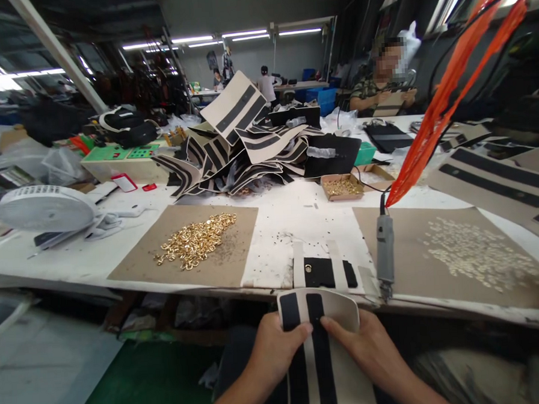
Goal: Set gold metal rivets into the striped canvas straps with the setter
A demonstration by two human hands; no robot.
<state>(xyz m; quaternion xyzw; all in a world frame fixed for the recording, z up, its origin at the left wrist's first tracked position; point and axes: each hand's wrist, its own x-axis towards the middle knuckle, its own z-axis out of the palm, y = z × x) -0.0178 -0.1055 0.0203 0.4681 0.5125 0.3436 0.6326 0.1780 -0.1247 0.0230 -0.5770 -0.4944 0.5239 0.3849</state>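
Both my hands hold a cream panel with two black stripes (318,311) over my lap, just below the table's front edge. My left hand (275,349) grips its left side, thumb pressed on the left black stripe. My right hand (365,347) grips the right side, thumb on the cream strip beside the stripes. On the table just beyond lies a small black piece with a gold eyelet (324,272). A grey hanging power tool (385,253) on an orange strap (444,90) dangles to the right of it.
A heap of gold rings (197,241) lies on a cardboard sheet at left, pale rings (475,254) on another at right. A pile of striped panels (243,146) and a small tray of gold parts (342,187) sit behind. A white fan (44,209) is at far left. A person (383,84) sits across the table.
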